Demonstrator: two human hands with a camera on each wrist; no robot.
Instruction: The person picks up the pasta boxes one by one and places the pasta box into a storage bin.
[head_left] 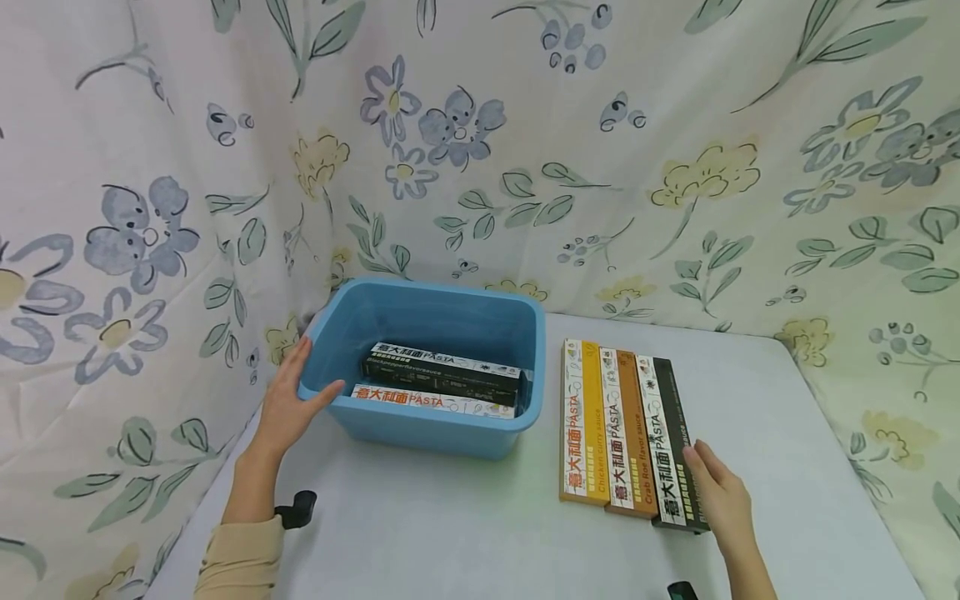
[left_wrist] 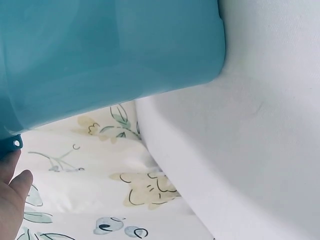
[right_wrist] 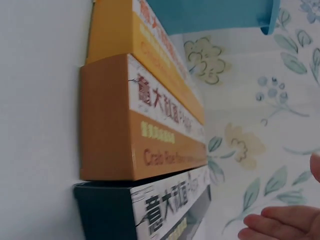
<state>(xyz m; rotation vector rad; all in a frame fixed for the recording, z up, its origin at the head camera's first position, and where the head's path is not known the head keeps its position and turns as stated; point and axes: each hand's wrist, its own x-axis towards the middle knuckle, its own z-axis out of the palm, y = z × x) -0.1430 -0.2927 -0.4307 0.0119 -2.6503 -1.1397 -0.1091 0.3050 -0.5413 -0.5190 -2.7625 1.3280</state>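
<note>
Hands spread — left hand (head_left: 288,408) on blue tub (head_left: 427,429), right hand (head_left: 720,498) touching black pasta box (head_left: 670,437).

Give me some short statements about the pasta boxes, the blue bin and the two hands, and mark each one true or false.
1. Three pasta boxes lie side by side on the table. True.
2. The blue bin is empty. False: two pasta boxes lie inside it.
3. The left hand rests on the bin's rim. True.
4. The right hand lifts the yellow box. False: it is at the near end of the black box, which lies flat.
5. The orange box lies between the yellow and black ones. True.
</note>
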